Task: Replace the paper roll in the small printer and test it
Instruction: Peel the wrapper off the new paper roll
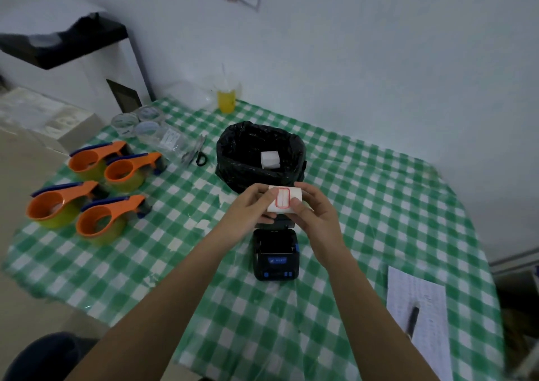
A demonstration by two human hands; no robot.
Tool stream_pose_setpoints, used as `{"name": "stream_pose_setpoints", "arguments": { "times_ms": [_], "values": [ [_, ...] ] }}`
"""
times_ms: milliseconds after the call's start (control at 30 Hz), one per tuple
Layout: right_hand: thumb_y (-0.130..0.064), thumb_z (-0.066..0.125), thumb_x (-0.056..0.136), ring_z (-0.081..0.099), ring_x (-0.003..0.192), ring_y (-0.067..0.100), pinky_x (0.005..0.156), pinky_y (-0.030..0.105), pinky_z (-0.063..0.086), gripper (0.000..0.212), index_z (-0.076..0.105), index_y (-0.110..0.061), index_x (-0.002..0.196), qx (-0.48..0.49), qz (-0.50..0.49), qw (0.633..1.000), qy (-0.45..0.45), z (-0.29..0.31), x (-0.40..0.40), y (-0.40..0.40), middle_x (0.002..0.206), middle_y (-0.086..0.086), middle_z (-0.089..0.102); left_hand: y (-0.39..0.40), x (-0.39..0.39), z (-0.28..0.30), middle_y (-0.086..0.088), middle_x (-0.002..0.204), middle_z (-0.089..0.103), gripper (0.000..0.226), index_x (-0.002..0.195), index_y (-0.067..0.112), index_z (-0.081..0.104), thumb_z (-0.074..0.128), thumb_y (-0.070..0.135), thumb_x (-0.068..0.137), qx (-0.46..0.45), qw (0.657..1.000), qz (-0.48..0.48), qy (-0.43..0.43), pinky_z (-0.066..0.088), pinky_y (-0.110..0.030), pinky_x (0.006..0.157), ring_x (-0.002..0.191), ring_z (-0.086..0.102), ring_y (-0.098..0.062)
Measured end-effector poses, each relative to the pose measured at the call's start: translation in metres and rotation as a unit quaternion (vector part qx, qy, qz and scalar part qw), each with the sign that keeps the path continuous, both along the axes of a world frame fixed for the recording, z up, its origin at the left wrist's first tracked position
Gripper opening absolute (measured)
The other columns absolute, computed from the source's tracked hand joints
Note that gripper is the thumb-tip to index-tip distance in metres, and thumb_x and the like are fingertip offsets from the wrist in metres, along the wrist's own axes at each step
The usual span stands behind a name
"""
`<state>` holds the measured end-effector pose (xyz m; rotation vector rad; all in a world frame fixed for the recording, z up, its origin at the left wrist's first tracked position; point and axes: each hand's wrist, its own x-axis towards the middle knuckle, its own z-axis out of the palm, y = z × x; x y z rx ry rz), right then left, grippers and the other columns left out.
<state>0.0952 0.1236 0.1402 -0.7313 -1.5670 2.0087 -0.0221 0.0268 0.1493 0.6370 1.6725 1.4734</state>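
Observation:
A white paper roll [284,200] with a red-bordered sticker on its face is held up between both hands above the table. My left hand [248,210] grips its left end and my right hand [316,213] grips its right end, thumb on the lower front. Just below the roll sits the small black printer [275,256] with blue buttons; its lid stands open, showing the dark paper bay. Behind it is a bin lined with a black bag [233,159], and a white paper roll [270,159] lies inside.
Several orange tape dispensers [96,194] occupy the left of the green checked tablecloth [379,205]. Scissors [197,153], clear jars [137,122] and a yellow drink cup [226,100] stand at the back. A printed sheet with a black pen [412,319] lies at the right.

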Motion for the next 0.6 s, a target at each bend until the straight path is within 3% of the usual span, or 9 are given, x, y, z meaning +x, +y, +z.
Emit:
{"name": "stream_pose_setpoints", "arguments": {
  "times_ms": [167,233,333,433,533,600],
  "values": [
    [-0.008,0.057,0.09,0.068,0.087,0.015,0.075,0.028,0.059,0.019,0.062,-0.017,0.105,0.006,0.001,1.0,-0.002,0.011,0.0,0.002,0.103,0.006,0.066,-0.005,0.001,0.004,0.0,0.095,0.062,0.014,0.103,0.025,0.056,0.049,0.029,0.093,0.007,1.0,-0.011,0.01,0.056,-0.028,0.081,0.081,0.065,-0.01],
    [-0.006,0.058,0.089,0.069,0.081,0.012,0.073,0.028,0.059,0.018,0.064,-0.017,0.102,0.033,-0.005,0.999,0.001,0.014,0.001,0.001,0.097,0.002,0.067,-0.006,0.001,0.005,-0.001,0.106,0.06,0.02,0.111,0.028,0.054,0.049,0.031,0.093,-0.003,1.0,-0.013,0.028,0.054,-0.031,0.087,0.093,0.063,-0.012],
    [-0.006,0.059,0.088,0.068,0.077,0.013,0.07,0.028,0.059,0.018,0.065,-0.019,0.099,0.061,-0.017,0.998,0.005,0.016,0.001,-0.001,0.091,-0.001,0.068,-0.008,-0.002,0.004,0.003,0.12,0.052,0.031,0.121,0.031,0.053,0.053,0.035,0.09,-0.002,0.98,0.015,0.199,0.046,-0.025,0.093,0.112,0.052,-0.012],
    [-0.006,0.06,0.088,0.069,0.079,0.013,0.072,0.029,0.059,0.019,0.066,-0.021,0.097,0.07,-0.023,0.997,0.01,0.016,0.001,-0.002,0.09,-0.002,0.068,-0.009,-0.006,0.005,0.001,0.111,0.058,0.025,0.109,0.025,0.065,0.06,0.033,0.086,0.023,0.918,0.038,0.394,0.042,-0.026,0.094,0.109,0.051,-0.015],
    [-0.006,0.062,0.087,0.069,0.084,0.019,0.08,0.039,0.058,0.02,0.065,-0.023,0.097,0.085,-0.031,0.996,0.006,0.016,-0.001,-0.002,0.089,-0.005,0.07,-0.008,-0.005,0.011,-0.001,0.101,0.065,0.024,0.104,0.018,0.07,0.061,0.03,0.085,0.019,0.868,0.04,0.494,0.042,-0.023,0.085,0.098,0.055,-0.018],
    [-0.007,0.062,0.086,0.069,0.089,0.024,0.083,0.044,0.057,0.021,0.066,-0.025,0.097,0.09,-0.036,0.995,0.003,0.016,-0.002,-0.002,0.089,-0.007,0.071,-0.008,-0.005,0.014,-0.002,0.098,0.067,0.023,0.102,0.017,0.071,0.061,0.029,0.085,0.017,0.853,0.047,0.519,0.044,-0.024,0.08,0.094,0.057,-0.02]
  ]
}}
